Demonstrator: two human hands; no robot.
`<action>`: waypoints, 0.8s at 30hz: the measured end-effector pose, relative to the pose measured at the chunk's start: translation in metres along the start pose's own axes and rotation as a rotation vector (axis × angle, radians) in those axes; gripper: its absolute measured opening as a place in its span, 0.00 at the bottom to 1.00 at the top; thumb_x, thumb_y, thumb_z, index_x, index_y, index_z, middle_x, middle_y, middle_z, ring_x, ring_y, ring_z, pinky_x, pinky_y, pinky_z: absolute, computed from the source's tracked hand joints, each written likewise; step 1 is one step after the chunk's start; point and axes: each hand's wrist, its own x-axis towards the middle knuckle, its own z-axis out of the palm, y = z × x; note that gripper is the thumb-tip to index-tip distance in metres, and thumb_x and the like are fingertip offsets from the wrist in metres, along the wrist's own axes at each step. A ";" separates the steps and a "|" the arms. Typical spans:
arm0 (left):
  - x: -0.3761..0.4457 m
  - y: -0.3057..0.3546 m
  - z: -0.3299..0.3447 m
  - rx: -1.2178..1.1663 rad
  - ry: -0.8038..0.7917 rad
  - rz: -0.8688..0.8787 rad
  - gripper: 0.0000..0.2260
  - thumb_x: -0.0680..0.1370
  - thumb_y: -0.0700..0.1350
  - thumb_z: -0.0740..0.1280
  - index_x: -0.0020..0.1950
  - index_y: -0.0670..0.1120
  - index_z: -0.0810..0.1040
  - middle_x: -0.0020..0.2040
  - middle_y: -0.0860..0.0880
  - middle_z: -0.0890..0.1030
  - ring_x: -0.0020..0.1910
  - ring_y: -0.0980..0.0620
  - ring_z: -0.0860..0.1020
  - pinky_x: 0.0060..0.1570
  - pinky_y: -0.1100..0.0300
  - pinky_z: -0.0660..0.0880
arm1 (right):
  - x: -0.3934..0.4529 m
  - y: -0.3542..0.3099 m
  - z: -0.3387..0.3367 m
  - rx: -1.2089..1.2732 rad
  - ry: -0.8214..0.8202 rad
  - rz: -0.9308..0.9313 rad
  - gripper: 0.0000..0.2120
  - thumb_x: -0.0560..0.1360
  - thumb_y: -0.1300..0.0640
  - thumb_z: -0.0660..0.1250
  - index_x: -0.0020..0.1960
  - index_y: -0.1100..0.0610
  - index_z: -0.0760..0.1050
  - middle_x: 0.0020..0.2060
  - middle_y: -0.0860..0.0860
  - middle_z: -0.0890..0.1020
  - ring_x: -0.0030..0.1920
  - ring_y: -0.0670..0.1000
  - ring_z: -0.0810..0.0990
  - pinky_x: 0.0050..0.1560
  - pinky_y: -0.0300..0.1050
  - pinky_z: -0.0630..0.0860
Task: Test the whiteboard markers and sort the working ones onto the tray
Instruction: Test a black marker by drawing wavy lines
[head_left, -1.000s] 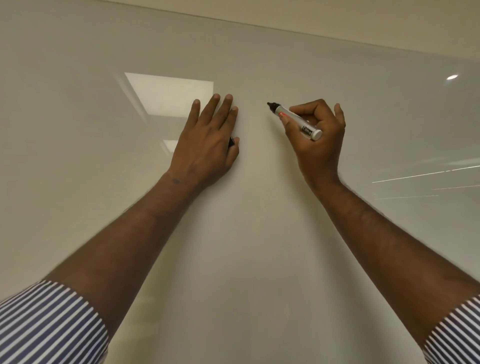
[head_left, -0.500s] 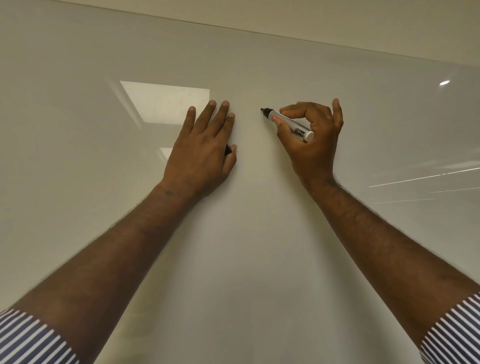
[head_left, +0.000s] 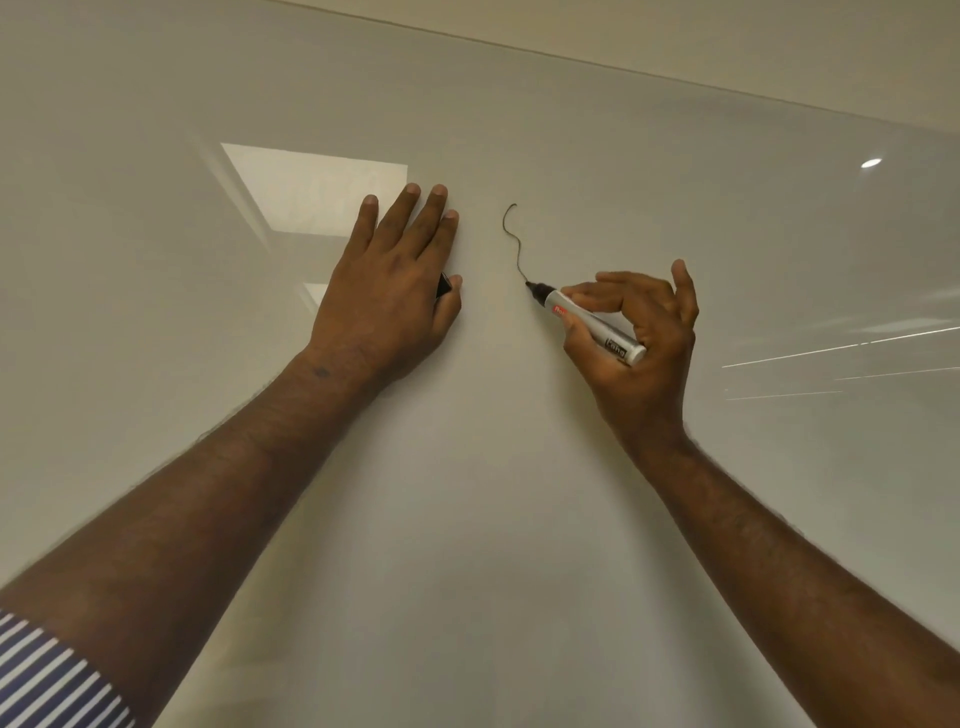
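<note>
Right hand (head_left: 641, 358) grips marker (head_left: 589, 325), centre-right of frame; long axis slants up-left, tip touching board (head_left: 483, 519) at foot of wavy line (head_left: 514, 241). Left hand (head_left: 387, 291) flat on board, left of line, dark cap (head_left: 444, 285) pinned under thumb. Tray out of view.

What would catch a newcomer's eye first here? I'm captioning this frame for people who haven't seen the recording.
First, the thin dark squiggle on the whiteboard, near the middle, ending at the tip of the marker held in the right hand. Next, the left hand pressed flat on the board just beside it, with a small dark object under its thumb. A bright rectangular light reflection sits upper left.
</note>
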 end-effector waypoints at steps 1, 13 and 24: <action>0.000 0.000 0.000 -0.001 0.004 0.001 0.29 0.82 0.53 0.49 0.80 0.41 0.59 0.81 0.42 0.57 0.81 0.42 0.54 0.79 0.41 0.51 | -0.006 -0.001 -0.002 0.005 -0.005 0.008 0.05 0.73 0.59 0.75 0.48 0.58 0.83 0.46 0.46 0.86 0.57 0.50 0.82 0.78 0.65 0.52; 0.000 0.000 -0.001 0.002 -0.007 0.000 0.29 0.82 0.53 0.50 0.80 0.41 0.59 0.81 0.42 0.57 0.81 0.42 0.54 0.78 0.40 0.51 | -0.075 -0.030 -0.024 0.110 -0.031 0.137 0.06 0.71 0.57 0.73 0.46 0.48 0.79 0.47 0.43 0.85 0.54 0.50 0.83 0.74 0.69 0.57; -0.002 0.001 -0.003 -0.010 -0.001 -0.009 0.29 0.82 0.53 0.49 0.80 0.41 0.59 0.81 0.43 0.57 0.81 0.43 0.54 0.79 0.41 0.52 | 0.029 -0.007 -0.010 0.170 0.117 0.247 0.08 0.74 0.53 0.76 0.45 0.58 0.83 0.44 0.45 0.87 0.46 0.45 0.85 0.78 0.59 0.54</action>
